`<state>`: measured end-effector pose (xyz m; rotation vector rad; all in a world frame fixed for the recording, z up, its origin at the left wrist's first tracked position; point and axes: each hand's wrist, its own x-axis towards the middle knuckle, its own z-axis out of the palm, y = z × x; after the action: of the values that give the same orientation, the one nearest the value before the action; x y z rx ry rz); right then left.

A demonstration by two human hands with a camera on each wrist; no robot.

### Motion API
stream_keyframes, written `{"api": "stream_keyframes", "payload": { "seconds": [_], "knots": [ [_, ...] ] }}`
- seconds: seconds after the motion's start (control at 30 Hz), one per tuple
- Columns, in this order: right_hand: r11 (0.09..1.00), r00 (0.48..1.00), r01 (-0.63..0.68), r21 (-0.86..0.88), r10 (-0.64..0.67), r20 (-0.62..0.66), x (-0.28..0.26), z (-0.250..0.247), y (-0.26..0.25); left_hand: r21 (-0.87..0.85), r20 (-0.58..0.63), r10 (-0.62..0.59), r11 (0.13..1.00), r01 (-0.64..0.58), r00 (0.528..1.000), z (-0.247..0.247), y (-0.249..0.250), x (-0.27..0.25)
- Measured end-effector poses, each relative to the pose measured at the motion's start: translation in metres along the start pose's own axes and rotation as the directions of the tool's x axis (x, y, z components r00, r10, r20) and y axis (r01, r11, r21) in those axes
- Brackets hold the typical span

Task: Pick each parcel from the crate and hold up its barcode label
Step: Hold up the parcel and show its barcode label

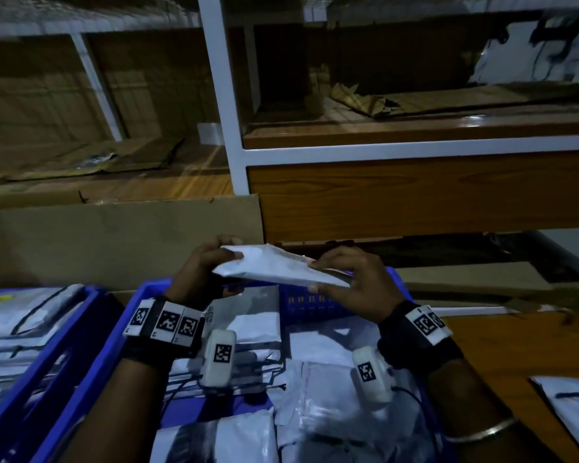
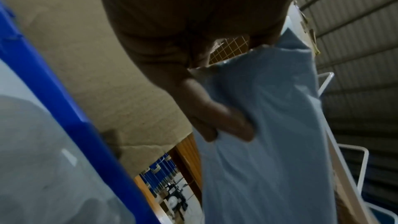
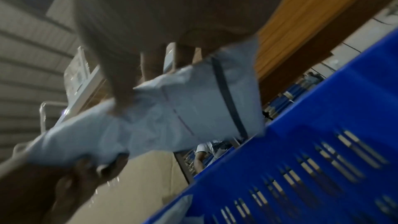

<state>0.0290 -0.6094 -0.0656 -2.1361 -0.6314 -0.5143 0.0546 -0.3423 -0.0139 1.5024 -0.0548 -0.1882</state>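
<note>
A flat white parcel (image 1: 274, 265) hangs above the far end of the blue crate (image 1: 137, 315), held at both ends. My left hand (image 1: 211, 265) grips its left end, thumb on top and fingers curled underneath. My right hand (image 1: 345, 279) pinches its right end between thumb and fingers. In the left wrist view the parcel (image 2: 269, 142) shows its plain underside with my fingers (image 2: 215, 122) pressed into it. In the right wrist view the parcel (image 3: 183, 108) carries a dark stripe. No barcode label can be made out. Several more white parcels (image 1: 331, 396) lie in the crate.
A second blue crate (image 1: 64, 332) full of white parcels stands at the left. A cardboard sheet (image 1: 121, 235) leans behind the crates. White-framed wooden shelving (image 1: 415, 148) rises beyond. On the wooden surface at the right lies another white parcel (image 1: 572, 409).
</note>
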Motion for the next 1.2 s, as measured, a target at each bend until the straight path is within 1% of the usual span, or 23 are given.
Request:
{"api": "stream_keyframes", "payload": {
  "seconds": [0.03,0.1,0.17,0.2,0.27,0.33,0.4,0.47,0.57,0.63,0.7,0.77,0.83,0.93,1.03,1.1,1.13,1.2],
  "knots": [
    [0.998,0.999,-0.028,0.048,0.029,-0.021,0.0,-0.001,-0.002,0.032,0.01,0.015,0.999,-0.015,1.0,-0.003,-0.001,-0.001],
    [0.992,0.995,-0.049,0.118,0.059,-0.083,0.0,-0.003,-0.003,-0.013,0.045,0.066,0.998,-0.066,0.997,-0.007,-0.003,-0.005],
    [0.993,0.986,-0.071,0.092,0.084,-0.147,0.0,-0.004,-0.001,-0.087,0.072,0.125,0.989,-0.119,0.99,-0.01,-0.008,-0.006],
    [0.992,0.98,-0.107,0.065,0.116,-0.162,-0.001,-0.006,0.0,-0.099,0.08,0.161,0.983,-0.153,0.984,-0.011,-0.011,-0.005],
    [0.976,0.964,-0.214,0.028,0.216,-0.157,-0.002,-0.009,0.002,-0.072,0.096,0.201,0.978,-0.195,0.975,-0.011,-0.014,-0.006],
    [0.953,0.943,-0.295,0.06,0.301,-0.143,-0.002,-0.013,0.003,-0.056,0.116,0.212,0.977,-0.207,0.97,-0.011,-0.015,-0.008],
    [0.932,0.925,-0.342,0.12,0.357,-0.133,-0.002,-0.014,0.008,-0.044,0.151,0.213,0.977,-0.209,0.965,-0.01,-0.016,-0.009],
    [0.91,0.905,-0.386,0.151,0.406,-0.13,-0.001,-0.012,0.012,-0.041,0.161,0.216,0.976,-0.212,0.963,-0.011,-0.019,-0.009],
    [0.876,0.862,-0.446,0.182,0.475,-0.174,0.001,-0.011,0.018,-0.032,0.172,0.209,0.978,-0.207,0.963,-0.011,-0.022,-0.01],
    [0.836,0.831,-0.477,0.272,0.529,-0.173,0.003,-0.011,0.019,-0.042,0.161,0.218,0.976,-0.214,0.963,-0.011,-0.022,-0.01],
    [0.791,0.812,-0.491,0.363,0.567,-0.138,0.003,-0.01,0.02,-0.054,0.145,0.229,0.973,-0.223,0.963,-0.009,-0.022,-0.011],
    [0.784,0.819,-0.473,0.402,0.56,-0.128,0.001,-0.01,0.02,-0.074,0.14,0.228,0.973,-0.22,0.964,-0.008,-0.023,-0.01],
    [0.791,0.831,-0.437,0.427,0.537,-0.144,0.001,-0.01,0.02,-0.093,0.118,0.203,0.977,-0.193,0.972,-0.008,-0.026,-0.009],
    [0.802,0.847,-0.395,0.448,0.507,-0.161,0.002,-0.009,0.016,-0.063,0.023,0.157,0.986,-0.155,0.987,-0.008,-0.028,-0.009],
    [0.812,0.857,-0.376,0.445,0.488,-0.166,0.002,-0.009,0.014,-0.034,-0.093,0.185,0.981,-0.189,0.978,-0.008,-0.027,-0.012],
    [0.818,0.861,-0.366,0.444,0.479,-0.173,0.001,-0.009,0.012,0.039,-0.135,0.236,0.972,-0.233,0.962,-0.007,-0.025,-0.013],
    [0.822,0.864,-0.36,0.442,0.473,-0.175,0.001,-0.009,0.012,0.102,-0.142,0.266,0.962,-0.253,0.954,-0.006,-0.025,-0.015],
    [0.831,0.871,-0.349,0.433,0.458,-0.177,0.001,-0.009,0.011,0.2,-0.157,0.293,0.945,-0.26,0.943,-0.006,-0.026,-0.014]
  ]
}}
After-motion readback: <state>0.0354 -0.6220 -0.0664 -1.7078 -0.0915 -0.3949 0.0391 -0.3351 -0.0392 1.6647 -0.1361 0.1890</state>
